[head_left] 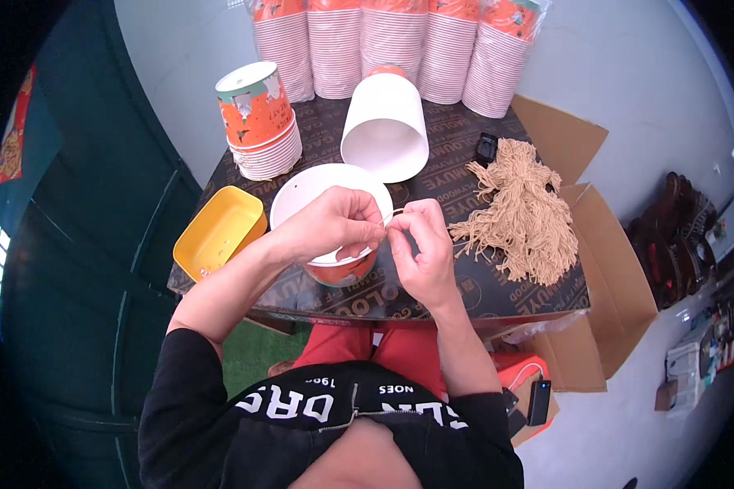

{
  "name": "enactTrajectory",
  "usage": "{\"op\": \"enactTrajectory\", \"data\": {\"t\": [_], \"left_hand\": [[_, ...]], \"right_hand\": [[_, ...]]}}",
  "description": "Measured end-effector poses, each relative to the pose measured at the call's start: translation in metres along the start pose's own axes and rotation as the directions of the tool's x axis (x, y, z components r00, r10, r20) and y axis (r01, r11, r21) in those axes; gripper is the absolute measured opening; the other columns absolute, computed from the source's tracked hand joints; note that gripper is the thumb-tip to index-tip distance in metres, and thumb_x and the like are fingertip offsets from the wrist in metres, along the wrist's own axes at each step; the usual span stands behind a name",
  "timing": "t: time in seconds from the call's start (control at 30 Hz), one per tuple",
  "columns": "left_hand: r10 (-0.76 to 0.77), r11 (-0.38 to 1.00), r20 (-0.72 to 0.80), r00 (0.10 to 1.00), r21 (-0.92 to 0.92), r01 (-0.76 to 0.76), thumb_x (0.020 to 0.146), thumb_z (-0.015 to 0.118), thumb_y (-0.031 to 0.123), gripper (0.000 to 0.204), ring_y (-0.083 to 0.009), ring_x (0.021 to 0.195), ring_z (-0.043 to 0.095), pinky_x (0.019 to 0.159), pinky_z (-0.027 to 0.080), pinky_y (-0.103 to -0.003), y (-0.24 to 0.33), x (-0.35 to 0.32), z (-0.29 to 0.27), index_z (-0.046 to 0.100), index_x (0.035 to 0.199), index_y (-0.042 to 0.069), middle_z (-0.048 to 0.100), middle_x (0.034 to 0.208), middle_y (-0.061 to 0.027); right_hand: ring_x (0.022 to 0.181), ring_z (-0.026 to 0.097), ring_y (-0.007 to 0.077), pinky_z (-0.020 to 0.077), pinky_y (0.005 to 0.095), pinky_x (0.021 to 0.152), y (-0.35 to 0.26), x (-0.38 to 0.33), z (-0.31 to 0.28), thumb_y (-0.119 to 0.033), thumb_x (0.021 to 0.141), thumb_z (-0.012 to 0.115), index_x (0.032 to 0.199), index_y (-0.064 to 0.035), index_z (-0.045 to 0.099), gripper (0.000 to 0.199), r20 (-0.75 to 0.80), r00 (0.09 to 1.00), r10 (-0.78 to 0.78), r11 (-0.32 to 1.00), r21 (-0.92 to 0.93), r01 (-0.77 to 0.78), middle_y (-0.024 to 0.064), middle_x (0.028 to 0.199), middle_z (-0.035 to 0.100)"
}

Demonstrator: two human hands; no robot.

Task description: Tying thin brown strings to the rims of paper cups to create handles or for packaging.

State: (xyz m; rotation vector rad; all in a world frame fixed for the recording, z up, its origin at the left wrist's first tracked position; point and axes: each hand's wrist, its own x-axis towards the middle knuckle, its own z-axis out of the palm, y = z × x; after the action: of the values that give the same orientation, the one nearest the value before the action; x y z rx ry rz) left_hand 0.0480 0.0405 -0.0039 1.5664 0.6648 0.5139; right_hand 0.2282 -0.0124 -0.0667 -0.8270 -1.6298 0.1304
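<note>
Both of my hands meet over an orange paper bucket (341,273) with a white inside, at the table's near edge. My left hand (342,222) is closed in a pinch at the bucket's near right rim. Pinched opposite it, the fingers of my right hand (421,251) are closed too. A short, thin, pale cord (394,213) loops between the fingertips of both hands. Whether it passes through the bucket's wall is hidden by my fingers. One small dark hole (296,187) shows in the bucket's far left inner wall.
A yellow tray (220,230) with small bits stands left. Behind are a bucket stack (261,122), a white bucket (385,126) on its side, and several wrapped stacks (334,53). Right lie tan cords (526,216), a small black object (487,147) and an open carton (607,281).
</note>
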Motion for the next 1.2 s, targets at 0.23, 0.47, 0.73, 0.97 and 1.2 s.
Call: {"op": "enactTrajectory", "data": {"t": [0.23, 0.47, 0.73, 0.97, 1.2], "left_hand": [[-0.017, 1.000, -0.051, 0.999, -0.005, 0.017, 0.088, 0.067, -0.001, 0.009, -0.0087, 0.057, 0.055, 0.048, 0.042, -0.021, -0.003, 0.000, -0.006, 0.058, 0.086, -0.002, 0.061, 0.074, -0.0060], [-0.007, 0.998, -0.039, 0.999, 0.065, 0.009, 0.085, 0.068, -0.003, 0.010, -0.0080, 0.058, 0.054, 0.049, 0.041, -0.021, -0.003, -0.002, -0.003, 0.058, 0.086, -0.002, 0.060, 0.073, -0.0049], [0.128, 0.979, -0.059, 0.990, 0.166, -0.117, 0.088, 0.068, -0.001, 0.009, -0.0075, 0.067, 0.059, 0.056, 0.046, -0.021, -0.004, -0.008, 0.005, 0.059, 0.087, 0.000, 0.062, 0.077, -0.0016], [0.508, 0.618, -0.109, 0.854, 0.738, -0.273, 0.082, 0.066, -0.002, 0.009, -0.0289, 0.068, 0.067, 0.060, 0.053, -0.036, -0.009, -0.012, 0.022, 0.058, 0.085, -0.001, 0.064, 0.077, -0.0153], [0.589, 0.373, -0.078, 0.805, 0.909, -0.184, 0.085, 0.066, 0.004, 0.011, -0.0363, 0.071, 0.067, 0.059, 0.053, -0.043, -0.019, -0.016, 0.022, 0.057, 0.090, 0.001, 0.065, 0.077, -0.0177]], "right_hand": [[0.080, 0.058, 0.0286, 0.0470, 0.0369, 0.069, -0.008, -0.009, 0.006, 0.005, 0.077, 0.068, 0.089, -0.0012, 0.062, 0.015, -0.002, 0.999, -0.053, 0.998, -0.026, 0.053, 0.0138, 0.091, 0.054], [0.080, 0.060, 0.0270, 0.0493, 0.0339, 0.069, 0.001, -0.005, 0.004, 0.008, 0.082, 0.064, 0.096, 0.0027, 0.063, 0.015, -0.035, 0.999, -0.005, 0.999, 0.043, 0.007, 0.0139, 0.094, 0.056], [0.076, 0.061, 0.0278, 0.0489, 0.0363, 0.066, 0.001, -0.008, 0.005, 0.007, 0.082, 0.063, 0.093, 0.0031, 0.064, 0.011, 0.047, 0.998, 0.052, 0.997, 0.057, -0.054, 0.0134, 0.086, 0.057], [0.075, 0.061, 0.0284, 0.0488, 0.0366, 0.066, -0.001, -0.009, 0.005, 0.006, 0.083, 0.064, 0.092, 0.0030, 0.064, 0.010, 0.059, 0.997, 0.041, 0.997, 0.056, -0.044, 0.0133, 0.087, 0.057], [0.076, 0.061, 0.0296, 0.0488, 0.0374, 0.068, -0.003, -0.007, 0.004, 0.005, 0.085, 0.062, 0.099, 0.0029, 0.065, 0.015, 0.103, 0.991, 0.085, 0.994, 0.056, -0.092, 0.0148, 0.088, 0.058]]}}
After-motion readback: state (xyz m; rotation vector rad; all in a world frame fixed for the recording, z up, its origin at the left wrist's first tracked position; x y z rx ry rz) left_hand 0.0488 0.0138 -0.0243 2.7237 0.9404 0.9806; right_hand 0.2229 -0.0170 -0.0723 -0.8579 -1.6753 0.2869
